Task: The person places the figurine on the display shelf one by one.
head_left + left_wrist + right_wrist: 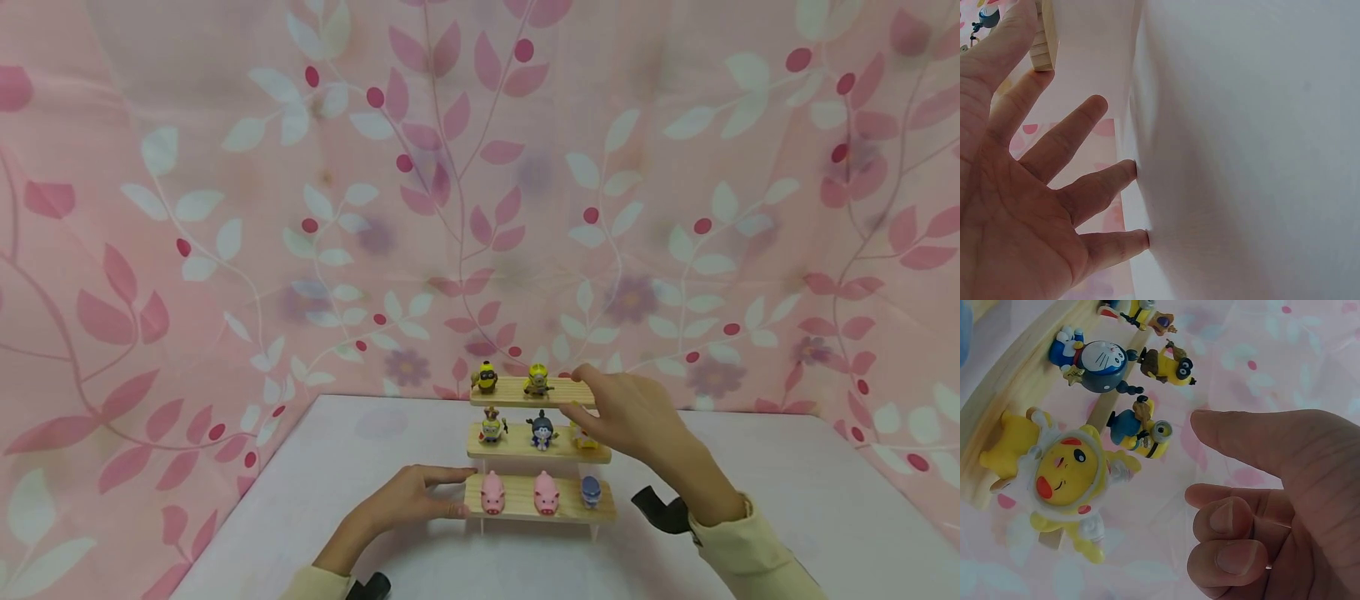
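Observation:
A three-tier wooden display stand [517, 485] carries small toy figures. My left hand [408, 502] holds the left end of its bottom shelf between thumb and index finger; the other fingers spread out in the left wrist view. My right hand [637, 412] is beside the top shelf's right end, thumb and index finger apart with nothing visible between them. Minion figures [537, 381] stand on the top shelf. The middle shelf bears a crowned figure [492, 426], a blue-and-white cat figure [542, 432] and a yellow figure [1063, 465], partly hidden by my right hand in the head view.
Two pink pigs [546, 493] and a bluish figure [591, 492] sit on the bottom shelf. The stand is on a white-covered table [360, 450]. A pink leaf-patterned curtain [480, 208] hangs behind it. Black straps [662, 510] are at both wrists.

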Motion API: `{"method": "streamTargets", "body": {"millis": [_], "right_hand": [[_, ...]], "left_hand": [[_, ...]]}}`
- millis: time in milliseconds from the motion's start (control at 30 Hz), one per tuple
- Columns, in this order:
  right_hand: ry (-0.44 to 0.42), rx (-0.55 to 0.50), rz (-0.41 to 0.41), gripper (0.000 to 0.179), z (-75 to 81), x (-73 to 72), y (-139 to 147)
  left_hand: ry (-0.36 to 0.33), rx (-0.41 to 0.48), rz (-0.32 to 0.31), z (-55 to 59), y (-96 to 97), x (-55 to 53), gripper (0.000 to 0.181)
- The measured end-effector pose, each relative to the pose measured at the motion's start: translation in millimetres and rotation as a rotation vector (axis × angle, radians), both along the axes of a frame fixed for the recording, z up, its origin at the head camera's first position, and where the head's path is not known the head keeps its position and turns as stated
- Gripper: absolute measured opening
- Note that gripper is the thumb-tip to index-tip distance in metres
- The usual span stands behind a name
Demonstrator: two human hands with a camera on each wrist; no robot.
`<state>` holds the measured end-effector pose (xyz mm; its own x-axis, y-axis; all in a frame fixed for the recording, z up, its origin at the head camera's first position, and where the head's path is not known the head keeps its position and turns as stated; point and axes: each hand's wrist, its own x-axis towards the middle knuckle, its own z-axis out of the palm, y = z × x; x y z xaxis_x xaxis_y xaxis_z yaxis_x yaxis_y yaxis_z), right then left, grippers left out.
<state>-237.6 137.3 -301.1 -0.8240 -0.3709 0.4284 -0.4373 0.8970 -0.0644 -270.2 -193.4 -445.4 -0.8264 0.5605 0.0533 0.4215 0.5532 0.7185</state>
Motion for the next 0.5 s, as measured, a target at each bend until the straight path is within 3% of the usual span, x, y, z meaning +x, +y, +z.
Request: {"method": "streamTargets", "body": {"millis": [500], "right_hand": [[0.059, 0.013, -0.023, 0.043, -10.3, 16.6, 20.0]], "left_hand": [[-0.008, 0.0, -0.005, -0.6, -0.6, -0.3, 0.056]]}}
